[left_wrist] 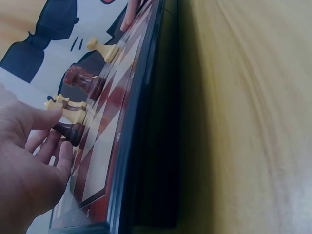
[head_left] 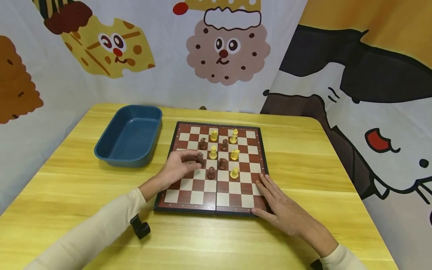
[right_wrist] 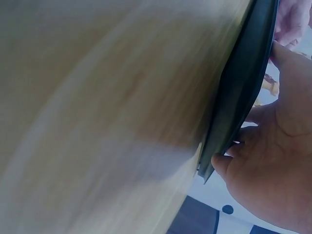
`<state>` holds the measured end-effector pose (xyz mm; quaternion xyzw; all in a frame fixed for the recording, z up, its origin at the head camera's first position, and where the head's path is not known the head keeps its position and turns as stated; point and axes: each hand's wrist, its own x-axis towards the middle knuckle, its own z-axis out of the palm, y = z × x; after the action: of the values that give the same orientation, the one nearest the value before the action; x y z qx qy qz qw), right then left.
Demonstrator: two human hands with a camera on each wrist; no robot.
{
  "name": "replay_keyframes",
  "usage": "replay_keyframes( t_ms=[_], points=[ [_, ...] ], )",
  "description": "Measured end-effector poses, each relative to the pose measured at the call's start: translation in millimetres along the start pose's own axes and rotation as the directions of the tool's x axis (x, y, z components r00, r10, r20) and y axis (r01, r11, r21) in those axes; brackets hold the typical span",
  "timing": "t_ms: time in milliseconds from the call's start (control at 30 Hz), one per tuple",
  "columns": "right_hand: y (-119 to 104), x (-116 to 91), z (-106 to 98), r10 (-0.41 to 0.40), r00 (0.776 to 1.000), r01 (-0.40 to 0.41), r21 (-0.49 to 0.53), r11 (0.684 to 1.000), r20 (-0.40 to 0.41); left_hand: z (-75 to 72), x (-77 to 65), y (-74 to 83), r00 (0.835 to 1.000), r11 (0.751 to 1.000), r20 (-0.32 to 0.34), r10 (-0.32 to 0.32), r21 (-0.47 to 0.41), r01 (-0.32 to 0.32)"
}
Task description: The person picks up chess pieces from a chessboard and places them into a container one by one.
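My left hand is over the left half of a folding chessboard, its thumb and fingers pinching a dark brown chess piece. In the left wrist view this dark piece shows its base low at the board, its top hidden by the fingers. Just right of that hand stands another brown chess piece, with a cream-yellow chess piece behind. My right hand rests with fingers stretched out on the board's near right edge, touching no piece.
Several more yellow and brown pieces stand mid-board, among them a tall yellow piece and a brown piece. A blue plastic tray sits left of the board on the wooden table. A cartoon-printed curtain hangs behind.
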<state>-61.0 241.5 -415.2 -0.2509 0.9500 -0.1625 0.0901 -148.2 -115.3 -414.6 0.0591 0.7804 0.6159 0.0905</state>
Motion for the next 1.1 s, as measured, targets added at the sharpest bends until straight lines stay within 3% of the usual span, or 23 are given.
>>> replay_keyframes(
  t_ms=[133, 233, 500, 867, 1100],
  points=[
    [0.6, 0.1, -0.1, -0.004, 1.000, 0.004, 0.018, 1.000, 0.000, 2.9, 4.2, -1.8, 0.998, 0.998, -0.035, 0.052, 0.025, -0.051],
    [0.7, 0.2, 0.9, -0.012, 1.000, 0.012, 0.018, 1.000, 0.005, 4.1, 4.7, -3.5, 0.997, 0.998, -0.060, 0.058, 0.023, -0.056],
    [1.8, 1.9, 0.5, -0.010, 1.000, 0.010, 0.010, 1.000, -0.018, 4.5, 7.9, -1.8, 0.996, 0.998, -0.084, 0.036, -0.047, -0.040],
    [3.5, 1.6, -2.5, -0.006, 1.000, 0.006, 0.040, 0.999, -0.008, 7.1, 5.7, -0.9, 0.996, 0.999, -0.087, -0.004, -0.043, 0.000],
    [4.0, 2.2, -1.7, -0.008, 1.000, 0.008, 0.028, 1.000, -0.002, 3.8, 4.7, -3.8, 0.992, 0.995, -0.103, 0.075, -0.052, -0.081]
  ],
)
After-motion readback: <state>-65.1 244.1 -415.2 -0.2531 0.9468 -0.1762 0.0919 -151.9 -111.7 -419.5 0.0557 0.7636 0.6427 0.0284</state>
